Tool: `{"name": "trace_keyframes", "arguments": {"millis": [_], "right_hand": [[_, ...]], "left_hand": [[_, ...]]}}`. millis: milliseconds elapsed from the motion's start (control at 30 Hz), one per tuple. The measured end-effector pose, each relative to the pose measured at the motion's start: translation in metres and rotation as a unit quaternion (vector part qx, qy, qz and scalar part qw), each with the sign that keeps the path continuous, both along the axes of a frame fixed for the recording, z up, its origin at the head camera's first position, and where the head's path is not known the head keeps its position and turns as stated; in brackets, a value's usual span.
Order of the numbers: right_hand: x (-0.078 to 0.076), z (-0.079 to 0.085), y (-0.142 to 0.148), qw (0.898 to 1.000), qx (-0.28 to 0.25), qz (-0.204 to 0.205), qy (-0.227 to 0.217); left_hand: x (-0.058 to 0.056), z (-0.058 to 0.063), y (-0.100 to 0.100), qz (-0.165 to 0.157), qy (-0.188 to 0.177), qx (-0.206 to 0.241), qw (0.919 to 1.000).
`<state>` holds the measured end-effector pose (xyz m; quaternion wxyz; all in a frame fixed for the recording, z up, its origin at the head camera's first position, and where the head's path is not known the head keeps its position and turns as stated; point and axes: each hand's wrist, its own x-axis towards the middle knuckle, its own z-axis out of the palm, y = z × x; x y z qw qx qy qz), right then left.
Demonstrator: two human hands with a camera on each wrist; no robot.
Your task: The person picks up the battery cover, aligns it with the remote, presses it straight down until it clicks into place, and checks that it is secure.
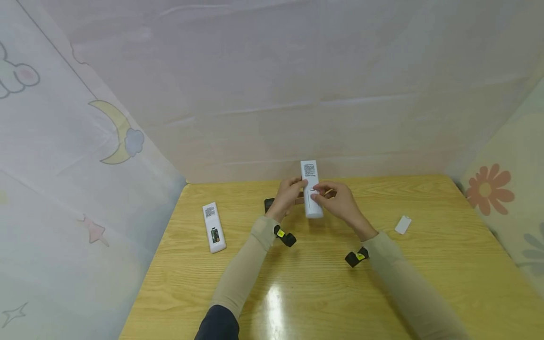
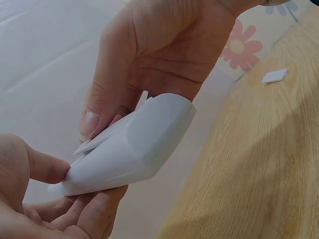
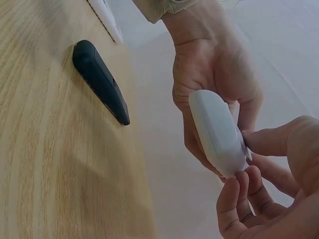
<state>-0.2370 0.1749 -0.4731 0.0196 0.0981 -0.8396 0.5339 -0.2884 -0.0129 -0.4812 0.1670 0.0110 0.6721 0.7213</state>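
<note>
A white remote control (image 1: 310, 175) is held up above the table, its back with printed text facing the head camera. My left hand (image 1: 290, 194) grips it from the left side, thumb on the back and fingers underneath. With thumb and fingers, my right hand (image 1: 340, 202) pinches the battery cover (image 2: 93, 143) on its lower half. The left wrist view shows that cover tilted up, with a gap between it and the remote's body. In the right wrist view the right thumb (image 3: 269, 141) presses the cover's edge. The inside of the battery compartment is hidden.
On the wooden table (image 1: 314, 283), a second white remote (image 1: 211, 218) lies at the left, its compartment uncovered and batteries showing. A black remote (image 3: 99, 79) lies behind my left wrist. At the right is a loose white battery cover (image 1: 403, 225). Patterned cloth walls surround the table.
</note>
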Motion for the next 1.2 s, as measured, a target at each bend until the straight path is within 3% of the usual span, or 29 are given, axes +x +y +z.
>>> {"name": "trace_keyframes", "arguments": {"millis": [467,1200], "right_hand": [[-0.0039,-0.0038,0.0025,1.0,-0.023,-0.017,-0.01],[-0.004,-0.0091,0.0049,0.992,-0.076,0.006,-0.101]], "left_hand": [[-0.0017,0.0008,0.0004,0.0,0.004,-0.006,1.0],[-0.0013,0.003,0.0035,0.004,0.003,-0.003,1.0]]}}
